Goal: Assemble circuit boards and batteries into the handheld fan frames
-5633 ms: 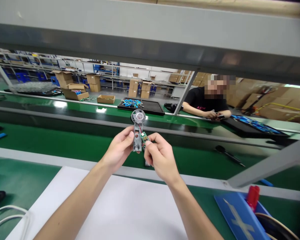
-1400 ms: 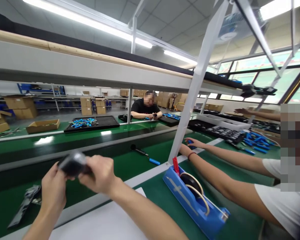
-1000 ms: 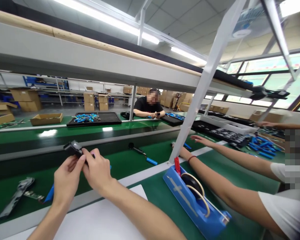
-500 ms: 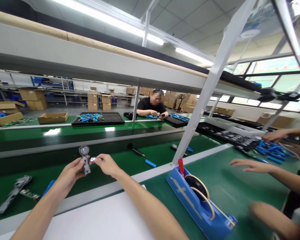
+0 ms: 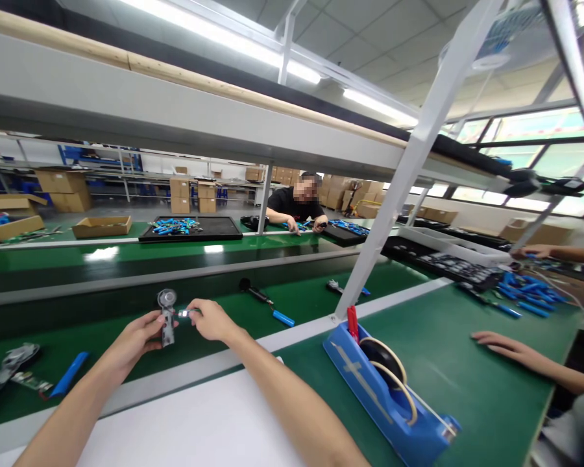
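Observation:
My left hand (image 5: 143, 334) grips a grey handle-shaped housing (image 5: 167, 327) with a round head, held upright over the green belt (image 5: 214, 363). Just to its right, my right hand (image 5: 210, 319) pinches a small part (image 5: 183, 314) with a bright spot on it, a short gap from the housing. At the lower left lie another grey housing (image 5: 10, 370), a small circuit board (image 5: 31, 381) and a blue cylinder (image 5: 70, 374). Past my right hand, a black handle piece (image 5: 257, 292) is wired to a blue cylinder (image 5: 283, 318).
A blue tape dispenser (image 5: 384, 395) stands right of the white sheet (image 5: 194, 428). A slanted white post (image 5: 394, 181) rises behind it. Another person's hand (image 5: 503, 344) rests at the right, near piled blue cylinders (image 5: 528, 290). Across the belt sits a person (image 5: 296, 202).
The belt items at left and centre have shifted left. The small part now shows a bright spot. At right, a person's nearer blurred arm has left that spot, and the other hands have moved.

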`<action>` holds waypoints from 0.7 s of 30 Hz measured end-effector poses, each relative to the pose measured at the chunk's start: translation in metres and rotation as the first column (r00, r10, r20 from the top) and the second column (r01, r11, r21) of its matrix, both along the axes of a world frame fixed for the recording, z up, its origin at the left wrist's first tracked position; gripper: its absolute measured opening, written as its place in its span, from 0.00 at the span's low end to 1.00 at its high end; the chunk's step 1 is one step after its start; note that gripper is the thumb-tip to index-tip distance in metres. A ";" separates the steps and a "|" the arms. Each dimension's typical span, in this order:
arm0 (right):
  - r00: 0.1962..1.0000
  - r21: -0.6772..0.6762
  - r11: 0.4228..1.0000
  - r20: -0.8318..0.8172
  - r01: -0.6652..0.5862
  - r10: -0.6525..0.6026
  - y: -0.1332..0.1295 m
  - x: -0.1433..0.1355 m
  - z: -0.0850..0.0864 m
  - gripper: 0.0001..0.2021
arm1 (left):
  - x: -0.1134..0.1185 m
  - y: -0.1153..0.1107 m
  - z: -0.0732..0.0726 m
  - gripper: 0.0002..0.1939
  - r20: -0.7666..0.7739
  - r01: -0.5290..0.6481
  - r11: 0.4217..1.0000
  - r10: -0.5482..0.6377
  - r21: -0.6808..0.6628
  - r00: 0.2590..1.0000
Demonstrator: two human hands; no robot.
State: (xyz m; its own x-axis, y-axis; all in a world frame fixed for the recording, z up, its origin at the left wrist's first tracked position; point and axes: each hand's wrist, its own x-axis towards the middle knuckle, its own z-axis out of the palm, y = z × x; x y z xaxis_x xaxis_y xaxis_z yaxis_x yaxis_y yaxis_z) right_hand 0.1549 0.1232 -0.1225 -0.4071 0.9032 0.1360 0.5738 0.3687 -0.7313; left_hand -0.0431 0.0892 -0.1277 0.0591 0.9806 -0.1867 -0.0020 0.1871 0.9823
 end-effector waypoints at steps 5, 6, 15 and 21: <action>0.993 0.054 0.999 0.119 0.002 -0.008 -0.002 0.001 0.002 0.11 | -0.001 0.000 0.001 0.27 -0.087 -0.018 1.000 0.018 -0.002 0.996; 0.989 0.063 0.998 0.145 -0.002 -0.007 -0.001 0.002 0.001 0.11 | 0.001 -0.001 0.001 0.27 -0.106 -0.031 1.000 0.030 -0.003 0.994; 0.957 0.168 0.985 0.288 -0.022 -0.028 0.004 0.001 -0.017 0.13 | 0.009 -0.001 -0.002 0.26 -0.225 -0.072 0.997 0.072 0.009 0.972; 0.956 0.199 0.975 0.293 -0.095 0.034 0.005 0.001 -0.024 0.14 | 0.004 -0.001 -0.001 0.25 -0.269 -0.075 0.997 0.070 -0.011 0.960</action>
State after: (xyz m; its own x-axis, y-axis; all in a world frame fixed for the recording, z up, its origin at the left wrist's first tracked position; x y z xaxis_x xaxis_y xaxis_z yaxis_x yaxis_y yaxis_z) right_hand 0.1557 0.1286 -0.1460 -0.5131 0.8375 0.1879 0.7172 0.5386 -0.4422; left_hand -0.0392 0.0878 -0.1286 -0.0672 0.9762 -0.2060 0.2472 0.2163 0.9445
